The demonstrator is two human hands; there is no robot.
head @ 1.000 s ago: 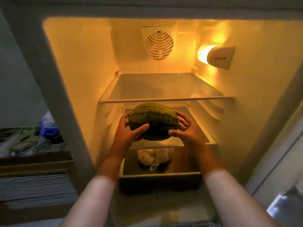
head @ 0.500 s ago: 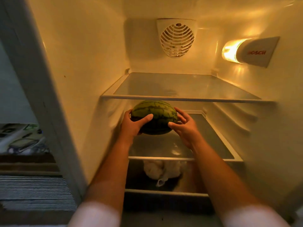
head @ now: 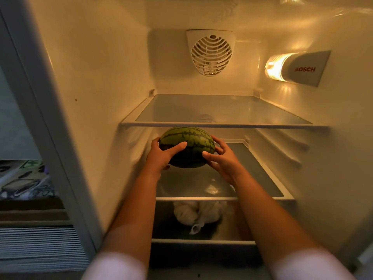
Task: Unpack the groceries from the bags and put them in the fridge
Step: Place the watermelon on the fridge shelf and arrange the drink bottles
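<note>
I read "BOSCH" in red letters on the white lamp housing on the fridge's right inner wall. On the lower glass shelf I make out a faint "OSC", only partly legible.

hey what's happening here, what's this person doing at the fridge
A person is putting a small watermelon into an open fridge. The left hand and right hand grip it from either side, holding it over the middle glass shelf, just under the top shelf. Whether it touches the middle shelf yet is hard to tell. Below, a white bag lies in the bottom compartment. The fridge light is on.
</note>
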